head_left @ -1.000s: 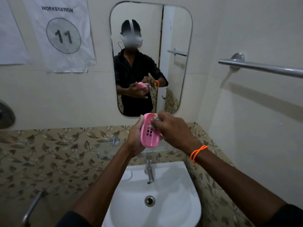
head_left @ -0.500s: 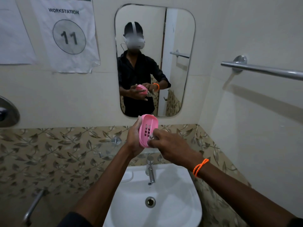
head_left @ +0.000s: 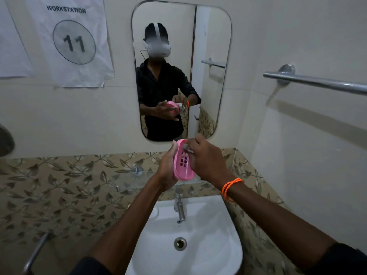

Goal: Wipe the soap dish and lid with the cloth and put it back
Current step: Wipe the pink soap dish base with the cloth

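A pink slotted soap dish [head_left: 183, 162] is held on edge above the basin, its inside facing right. My left hand [head_left: 167, 165] cups it from behind. My right hand [head_left: 206, 158] presses a small grey cloth [head_left: 187, 148] against the upper inside of the dish; most of the cloth is hidden under the fingers. The mirror [head_left: 181, 70] reflects both hands, the dish and the cloth. No lid shows in this view.
A white basin [head_left: 222, 235] with a chrome tap [head_left: 179, 205] sits below the hands. A glass shelf [head_left: 131, 178] runs along the tiled wall behind them. A steel towel bar [head_left: 317, 82] juts from the right wall, and another bar [head_left: 36, 253] shows at lower left.
My right hand with the cloth has slid from the lower edge of the dish up to its upper inside. The left hand keeps the dish in about the same place.
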